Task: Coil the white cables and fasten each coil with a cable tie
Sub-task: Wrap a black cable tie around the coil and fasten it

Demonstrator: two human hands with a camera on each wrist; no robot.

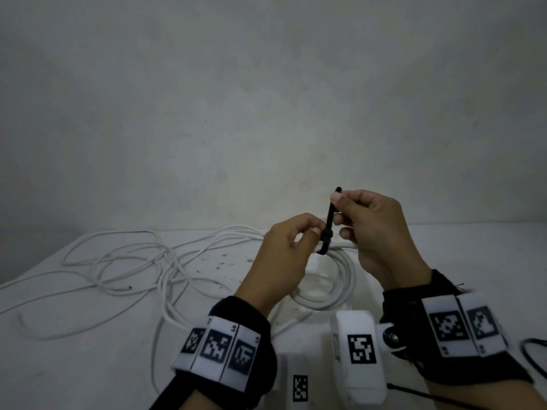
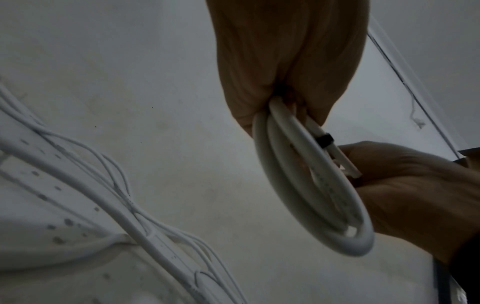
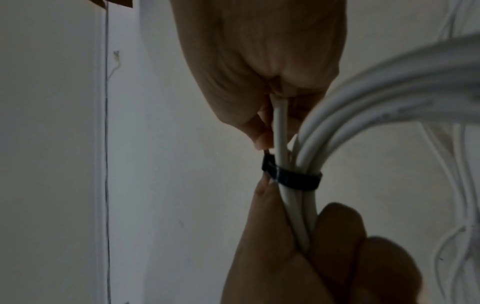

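Observation:
A small coil of white cable [image 1: 334, 291] hangs above the white table [image 1: 88, 365], held between both hands. A black cable tie [image 1: 329, 216] is looped round the coil's top, its tail pointing up. My left hand [image 1: 316, 230] pinches the coil right at the tie's head. My right hand [image 1: 337, 208] pinches the tail. In the right wrist view the tie's band [image 3: 298, 181] wraps several strands of the coil [image 3: 363, 107], the left hand [image 3: 311, 257] grips them just below, and a cable end runs up into the right hand [image 3: 259, 61]. In the left wrist view the coil [image 2: 298, 205] dangles from the left hand [image 2: 285, 61].
Several loose white cables [image 1: 124, 261] lie tangled across the left and middle of the table. A thin black loop [image 1: 532, 353] lies at the right edge. A bare grey wall [image 1: 266, 99] stands close behind the table.

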